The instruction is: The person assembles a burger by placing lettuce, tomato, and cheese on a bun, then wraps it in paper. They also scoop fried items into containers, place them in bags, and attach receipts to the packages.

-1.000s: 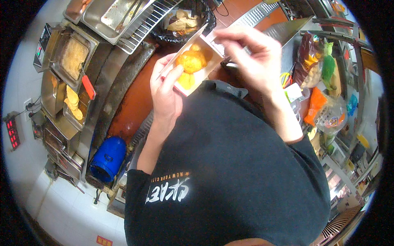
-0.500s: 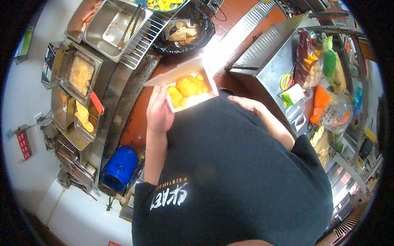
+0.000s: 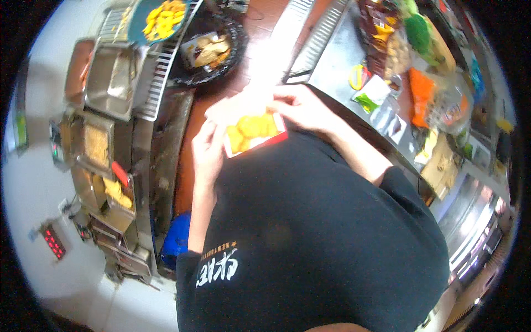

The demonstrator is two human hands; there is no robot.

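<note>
A small open paper box [image 3: 260, 147] with a red outer side is held in front of my black shirt. Golden fried pieces [image 3: 251, 133] lie inside it. My left hand [image 3: 208, 143] grips the box's left end, thumb near the rim. At the far right corner, the fingers of my right hand [image 3: 300, 108] pinch the edge by the raised lid [image 3: 239, 108]. Strong glare washes out part of the lid and the fingertips there.
To the left stand a fryer with a basket of frying food [image 3: 97, 145], a red handle [image 3: 120, 174], a steel pan [image 3: 110, 77] and a bowl of yellow pieces [image 3: 165, 21]. Beyond the box is a black-lined bin [image 3: 235, 47]. Bagged food and scissors [image 3: 359, 77] lie on the right-hand steel counter [image 3: 332, 72].
My right hand has come from beside my body to the box's far right corner and taken hold there. The box stays in my left hand, and the view has turned.
</note>
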